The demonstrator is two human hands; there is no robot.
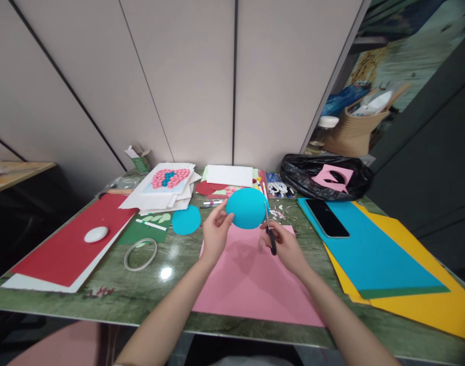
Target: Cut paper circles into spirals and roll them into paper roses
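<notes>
My left hand point(216, 231) pinches the left edge of a blue paper circle point(246, 207) and holds it up above a pink sheet point(251, 284) on the green table. My right hand point(284, 244) grips a pair of scissors point(269, 231) with dark handles. Their blades point up at the circle's right edge. A second blue circle point(185, 220) lies flat on the table to the left.
Red paper point(64, 249) with a white oval object point(96, 234) lies at left, a tape ring point(141, 254) beside it. Blue and yellow sheets point(373, 254) with a phone point(327, 217) lie at right. A black bag point(324, 178) and stacked papers point(167, 190) sit behind.
</notes>
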